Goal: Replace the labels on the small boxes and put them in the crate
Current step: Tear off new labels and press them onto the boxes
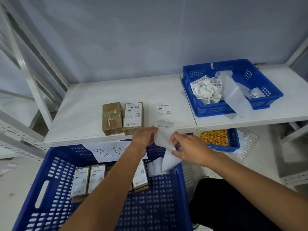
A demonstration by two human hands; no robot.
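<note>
Two small brown boxes stand side by side on the white shelf (pixel 83 100): a bare box (pixel 112 117) with torn label remains, and a labelled box (pixel 133 117) to its right. A strip of white labels (pixel 164 114) runs from the shelf down over its front edge. My left hand (pixel 144 136) pinches the strip's left edge, and my right hand (pixel 188 149) holds its lower part with curled fingers. Below lies the big blue crate (pixel 55 164) with several labelled boxes (pixel 80 180) standing in it, partly hidden by my left forearm.
A smaller blue basket (pixel 208 110) at the shelf's right holds crumpled old labels and backing paper. Under the shelf sits another blue bin (pixel 233 139) with red and yellow packs. A handwritten paper sign (pixel 106 151) hangs on the crate's far wall. Metal shelf frames stand left.
</note>
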